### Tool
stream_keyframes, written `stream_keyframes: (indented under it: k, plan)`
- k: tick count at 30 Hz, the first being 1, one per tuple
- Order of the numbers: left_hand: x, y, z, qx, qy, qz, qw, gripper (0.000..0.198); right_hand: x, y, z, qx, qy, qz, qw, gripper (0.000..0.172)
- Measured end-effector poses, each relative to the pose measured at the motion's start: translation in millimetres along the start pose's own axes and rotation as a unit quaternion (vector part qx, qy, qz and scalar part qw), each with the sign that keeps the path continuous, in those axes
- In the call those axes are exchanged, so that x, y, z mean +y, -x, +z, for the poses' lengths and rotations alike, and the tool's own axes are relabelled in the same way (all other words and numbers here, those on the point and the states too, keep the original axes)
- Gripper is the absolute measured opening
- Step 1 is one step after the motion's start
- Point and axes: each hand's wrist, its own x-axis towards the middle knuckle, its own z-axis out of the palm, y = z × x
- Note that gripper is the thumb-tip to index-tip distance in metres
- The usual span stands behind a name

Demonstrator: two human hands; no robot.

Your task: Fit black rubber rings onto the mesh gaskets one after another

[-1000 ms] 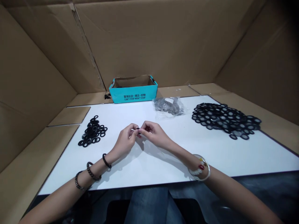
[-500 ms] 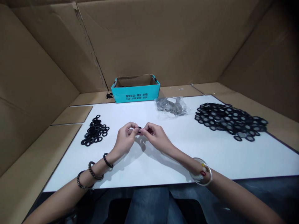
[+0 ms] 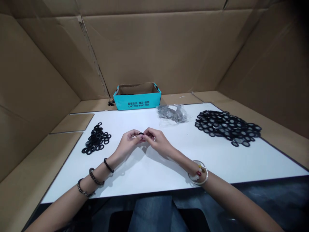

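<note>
My left hand and my right hand meet above the middle of the white table. Between their fingertips they pinch a small black ring, mostly covered by the fingers. Both hands are closed on it. To the left lies a pile of black rings with open centres. On the right is a larger heap of black rings with grey mesh-like centres. Behind my right hand rests a clear plastic bag of grey discs.
A turquoise open box stands at the table's back edge with dark pieces inside. Several small black bits lie left of it on cardboard. Cardboard walls enclose the back and both sides of the white table.
The view has shifted slightly, so everything sits a little lower and further left. Both hands keep the ring pinched, with the fingers slightly rearranged around it.
</note>
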Motion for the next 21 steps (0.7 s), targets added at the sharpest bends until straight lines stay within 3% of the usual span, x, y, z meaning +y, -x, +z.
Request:
stream_keyframes:
  k: [8, 10, 15, 18, 21]
  plan:
    - [2.9, 1.3, 0.2, 0.046, -0.026, 0.054, 0.997, 0.021, -8.2, -0.3, -4.0, 0.030, 0.015, -0.034, 0.999, 0.013]
    - [3.8, 1.3, -1.0, 0.018, -0.018, 0.041, 0.999, 0.020, -9.2, 0.5, -4.4, 0.035, 0.012, -0.031, 0.999, 0.014]
    - [3.4, 2.4, -3.5, -0.091, 0.075, -0.065, 0.991, 0.016, -7.0, 1.9, -4.0, 0.029, -0.004, -0.008, 1.000, 0.015]
    - [3.5, 3.8, -3.3, -0.095, 0.107, -0.078, 0.987, 0.015, -6.5, 1.3, -7.2, 0.039, 0.023, -0.065, 0.997, 0.009]
    - [3.5, 3.8, -4.5, -0.092, 0.103, -0.087, 0.987, 0.016, -5.8, 0.1, -11.4, 0.008, 0.063, -0.167, 0.984, 0.022]
